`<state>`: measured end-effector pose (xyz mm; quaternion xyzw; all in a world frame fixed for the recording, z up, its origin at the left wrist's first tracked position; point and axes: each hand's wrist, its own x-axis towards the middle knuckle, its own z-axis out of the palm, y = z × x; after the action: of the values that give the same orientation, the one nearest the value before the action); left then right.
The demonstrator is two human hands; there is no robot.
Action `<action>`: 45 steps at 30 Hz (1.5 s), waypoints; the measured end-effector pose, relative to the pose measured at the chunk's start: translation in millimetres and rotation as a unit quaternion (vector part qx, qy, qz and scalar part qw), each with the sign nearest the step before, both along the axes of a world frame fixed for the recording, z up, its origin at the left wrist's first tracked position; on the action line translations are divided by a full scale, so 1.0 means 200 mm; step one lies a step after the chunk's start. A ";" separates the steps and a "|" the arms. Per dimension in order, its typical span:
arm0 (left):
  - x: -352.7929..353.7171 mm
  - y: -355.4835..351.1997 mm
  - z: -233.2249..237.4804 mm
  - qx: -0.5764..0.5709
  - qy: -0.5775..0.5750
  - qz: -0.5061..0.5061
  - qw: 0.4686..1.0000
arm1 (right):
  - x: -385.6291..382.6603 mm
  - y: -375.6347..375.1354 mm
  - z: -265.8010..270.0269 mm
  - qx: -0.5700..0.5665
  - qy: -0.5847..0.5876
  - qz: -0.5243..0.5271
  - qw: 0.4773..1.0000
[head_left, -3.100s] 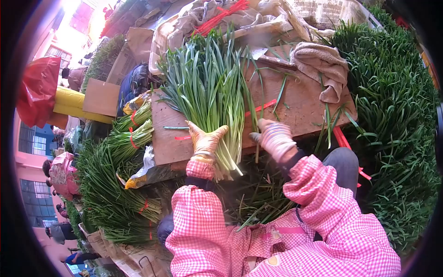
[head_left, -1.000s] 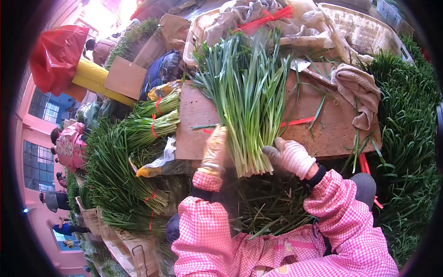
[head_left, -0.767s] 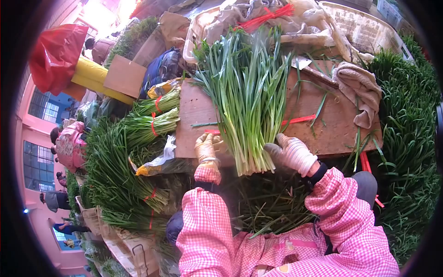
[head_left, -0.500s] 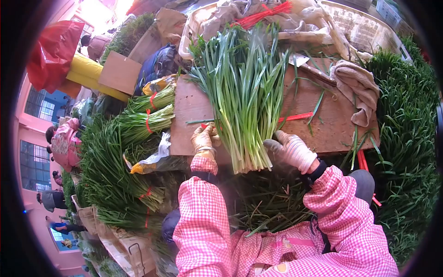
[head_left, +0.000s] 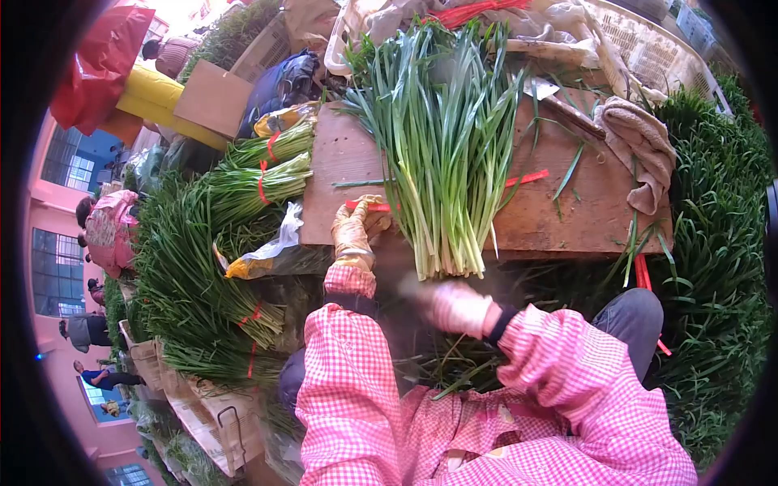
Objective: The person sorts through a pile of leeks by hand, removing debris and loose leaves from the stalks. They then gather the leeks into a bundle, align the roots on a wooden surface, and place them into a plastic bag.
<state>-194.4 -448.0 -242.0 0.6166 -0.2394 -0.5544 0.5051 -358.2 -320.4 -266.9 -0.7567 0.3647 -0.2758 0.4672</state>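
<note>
A thick bunch of garlic chives [head_left: 446, 154] lies on a wooden board [head_left: 583, 227], pale cut ends toward me. Under it runs a red tie strip [head_left: 528, 177], showing on both sides. My left hand [head_left: 353, 231], in a stained work glove, is closed on the strip's left end beside the stalks. Below the cut ends, my gloved right hand [head_left: 460, 309] is apart from the bunch; motion smears its fingers.
Tied chive bundles [head_left: 275, 182] are piled left of the board. A crumpled cloth [head_left: 636, 150] and a knife-like tool [head_left: 571, 115] lie at its right. Loose chives [head_left: 713, 194] fill the right side. A white plastic basket [head_left: 648, 44] stands behind.
My right hand has left the bunch's lower right side and moved left and down, below the cut ends. The left hand has risen slightly with the strip; more red shows beside it.
</note>
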 end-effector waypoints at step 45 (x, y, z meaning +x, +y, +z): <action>0.15 0.52 -0.11 0.082 0.056 0.077 0.992 | 0.02 0.23 -0.02 -0.090 0.336 -0.068 0.935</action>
<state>-164.8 -343.0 -264.2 0.6410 -0.1162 -0.5651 0.5062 -354.1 -273.4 -270.6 -0.8174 0.5246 -0.0684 0.2278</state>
